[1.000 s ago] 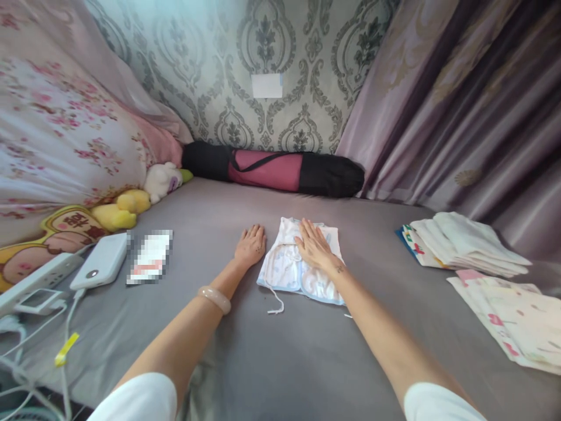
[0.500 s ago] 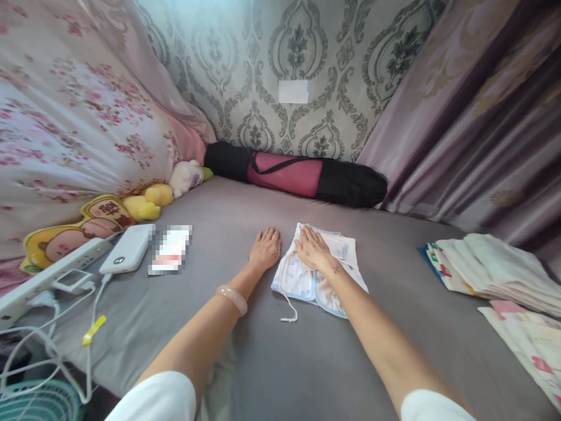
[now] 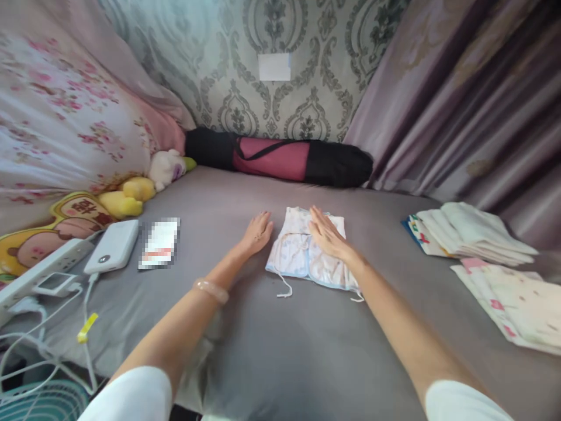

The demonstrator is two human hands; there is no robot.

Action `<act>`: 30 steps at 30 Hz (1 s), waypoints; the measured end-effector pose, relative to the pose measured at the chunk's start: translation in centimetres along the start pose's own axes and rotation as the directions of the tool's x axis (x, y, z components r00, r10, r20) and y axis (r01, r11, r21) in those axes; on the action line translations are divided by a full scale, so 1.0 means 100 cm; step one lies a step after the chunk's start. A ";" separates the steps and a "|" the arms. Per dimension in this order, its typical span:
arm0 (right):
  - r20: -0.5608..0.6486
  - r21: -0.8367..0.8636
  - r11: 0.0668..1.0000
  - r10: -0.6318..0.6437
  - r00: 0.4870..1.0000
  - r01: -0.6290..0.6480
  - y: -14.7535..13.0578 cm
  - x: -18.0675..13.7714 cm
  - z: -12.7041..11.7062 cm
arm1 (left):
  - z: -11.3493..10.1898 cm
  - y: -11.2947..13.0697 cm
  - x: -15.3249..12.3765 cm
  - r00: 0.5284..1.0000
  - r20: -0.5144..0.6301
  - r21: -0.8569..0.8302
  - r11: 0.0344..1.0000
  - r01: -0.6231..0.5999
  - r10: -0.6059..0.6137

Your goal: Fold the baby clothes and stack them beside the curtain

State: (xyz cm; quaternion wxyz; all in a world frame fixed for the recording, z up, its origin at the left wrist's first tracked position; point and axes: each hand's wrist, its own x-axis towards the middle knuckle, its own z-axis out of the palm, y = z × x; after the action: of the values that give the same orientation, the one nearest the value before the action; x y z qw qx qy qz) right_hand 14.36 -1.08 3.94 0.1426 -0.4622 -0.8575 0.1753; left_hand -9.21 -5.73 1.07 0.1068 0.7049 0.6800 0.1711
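Observation:
A small folded baby garment (image 3: 289,257), white with a pale print, blue edging and white tie strings, lies flat on the grey bed sheet (image 3: 263,345). Over its right half is my right hand (image 3: 328,235), fingers stretched out and holding nothing; whether the palm presses the cloth or hovers just above, I cannot tell. Just left of the garment, apart from it, my left hand (image 3: 258,231) is at the sheet with its fingers extended and nothing in it. A pale bangle (image 3: 211,290) circles my left wrist.
Folded cloths (image 3: 477,231) and a second pile of printed cloths (image 3: 521,298) lie at the right. To the left are a power bank (image 3: 113,245), a power strip (image 3: 52,269), cables and a blurred flat item (image 3: 160,242). Plush toys (image 3: 120,202) and a long black-and-red bag (image 3: 272,158) line the back.
My right hand has shifted toward the garment's right side and turned partly on edge, baring more of its middle and a second tie string. The whole view has tilted and moved slightly.

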 end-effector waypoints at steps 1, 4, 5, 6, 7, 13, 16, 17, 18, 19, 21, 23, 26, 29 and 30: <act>-0.002 -0.036 0.999 -0.022 1.000 0.022 0.005 -0.019 -0.003 | -0.001 0.005 -0.009 0.996 0.000 0.015 0.995 -0.094 0.094; 0.054 -0.164 0.985 -0.047 0.997 0.056 0.014 -0.069 0.000 | 0.005 0.026 -0.040 0.922 0.053 0.079 0.919 -0.387 0.384; 0.086 -0.196 0.979 -0.043 0.995 0.059 0.015 -0.080 0.004 | 0.008 0.032 -0.049 0.896 0.085 0.098 0.891 -0.443 0.436; 0.118 -0.221 0.974 -0.032 0.993 0.058 0.014 -0.088 0.008 | 0.012 0.038 -0.056 0.878 0.120 0.115 0.872 -0.475 0.463; 0.146 -0.237 0.970 -0.018 0.989 0.053 0.012 -0.094 0.011 | 0.015 0.042 -0.060 0.868 0.155 0.130 0.861 -0.492 0.472; 0.107 -0.238 0.965 -0.083 0.991 0.107 -0.004 -0.105 0.018 | 0.011 0.054 -0.070 0.862 0.177 0.202 0.840 -0.504 0.475; 0.127 -0.210 0.956 -0.179 0.975 0.203 -0.012 -0.112 0.019 | 0.006 0.057 -0.077 0.844 0.209 0.181 0.828 -0.531 0.495; 0.141 -0.205 0.956 -0.186 0.973 0.212 -0.014 -0.114 0.019 | 0.006 0.058 -0.080 0.835 0.244 0.165 0.827 -0.537 0.493; 0.146 -0.205 0.955 -0.186 0.972 0.214 -0.016 -0.116 0.020 | 0.006 0.059 -0.082 0.830 0.270 0.153 0.830 -0.537 0.488; 0.144 -0.208 0.955 -0.187 0.972 0.214 -0.019 -0.119 0.020 | 0.006 0.060 -0.084 0.831 0.277 0.147 0.833 -0.533 0.483; 0.140 -0.206 0.952 -0.200 0.970 0.226 -0.024 -0.123 0.021 | 0.006 0.062 -0.088 0.838 0.255 0.140 0.839 -0.526 0.483; 0.166 -0.185 0.952 -0.216 0.962 0.245 -0.031 -0.127 0.020 | 0.006 0.063 -0.091 0.831 0.258 0.120 0.837 -0.534 0.494; 0.237 -0.089 0.968 -0.210 0.949 0.236 -0.037 -0.130 0.011 | 0.002 0.061 -0.091 0.795 0.311 0.075 0.820 -0.567 0.521; 0.168 -0.012 0.982 -0.184 0.968 0.188 -0.028 -0.133 -0.009 | -0.010 0.045 -0.087 0.789 0.239 0.072 0.800 -0.596 0.566; 0.106 -0.019 0.986 -0.164 0.981 0.167 -0.020 -0.136 -0.016 | -0.015 0.036 -0.084 0.787 0.200 0.079 0.791 -0.607 0.584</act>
State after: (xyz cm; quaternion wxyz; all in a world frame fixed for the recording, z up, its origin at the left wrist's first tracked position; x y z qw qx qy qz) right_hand 20.77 -13.29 5.08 0.1056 -0.3814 -0.9015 0.1749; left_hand -6.62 -14.45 3.03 0.0537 0.9008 0.4216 0.0892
